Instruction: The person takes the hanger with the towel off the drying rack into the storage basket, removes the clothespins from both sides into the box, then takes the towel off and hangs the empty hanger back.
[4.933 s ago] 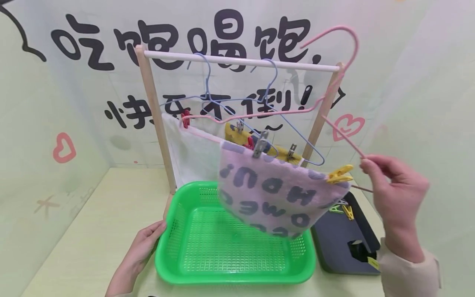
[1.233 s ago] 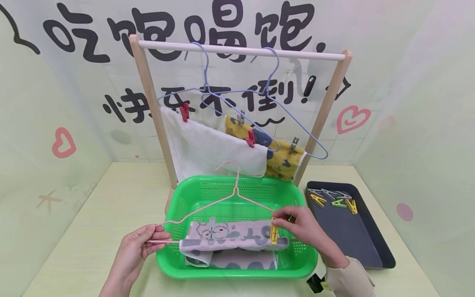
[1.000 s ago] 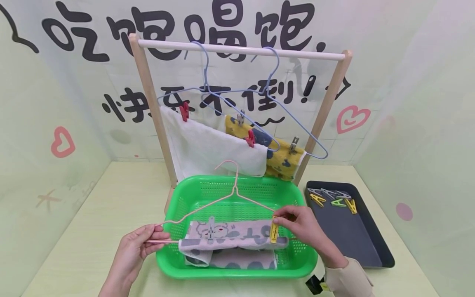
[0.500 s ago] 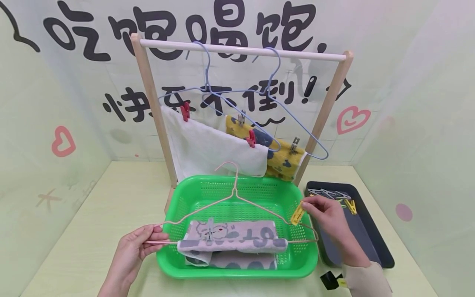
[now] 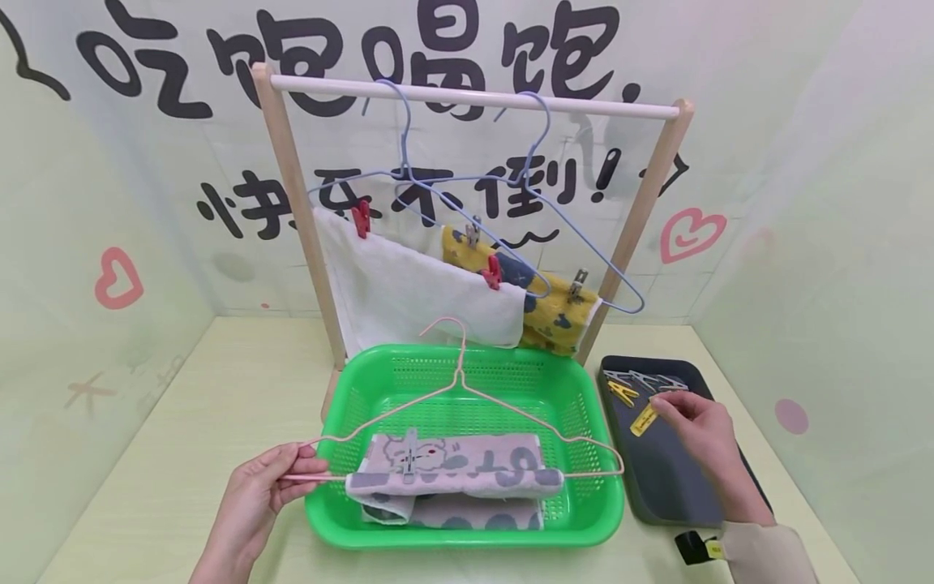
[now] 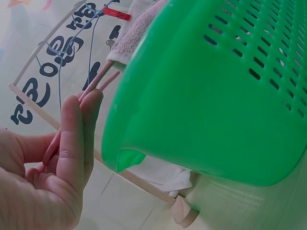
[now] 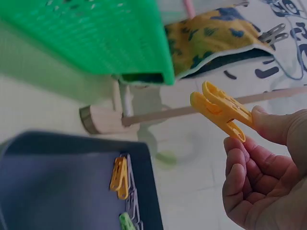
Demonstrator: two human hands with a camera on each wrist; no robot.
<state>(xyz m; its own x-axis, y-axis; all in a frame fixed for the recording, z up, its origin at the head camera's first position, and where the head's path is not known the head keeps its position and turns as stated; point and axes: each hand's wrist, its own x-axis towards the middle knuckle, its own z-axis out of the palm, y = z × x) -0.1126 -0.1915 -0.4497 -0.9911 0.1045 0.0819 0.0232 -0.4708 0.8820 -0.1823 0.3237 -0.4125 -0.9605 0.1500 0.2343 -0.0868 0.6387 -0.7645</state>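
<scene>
My left hand (image 5: 251, 495) pinches the left end of a pink wire hanger (image 5: 512, 404) over the front of a green basket (image 5: 467, 537). Draped across the hanger's lower bar is a pink towel with grey print (image 5: 474, 485), and a grey clothespin (image 5: 410, 458) grips it on the left. My right hand (image 5: 696, 426) pinches a yellow clothespin (image 5: 644, 418) above the dark tray (image 5: 679, 495). In the right wrist view thumb and fingers hold that yellow clothespin (image 7: 223, 111) by its handle end. The left wrist view has the left hand (image 6: 53, 167) beside the basket wall (image 6: 201, 115).
Behind the basket stands a rack with a white rail (image 5: 467, 96). Two blue hangers carry a white towel (image 5: 430, 284) with red clothespins and a yellow patterned towel (image 5: 562, 320) with grey ones. Several clothespins (image 5: 623, 393) lie in the tray's far end.
Earlier the hanger and towel were held up by my right hand; now they are low over the basket. The yellow clothespin has come off the towel and moved right with my right hand to the tray.
</scene>
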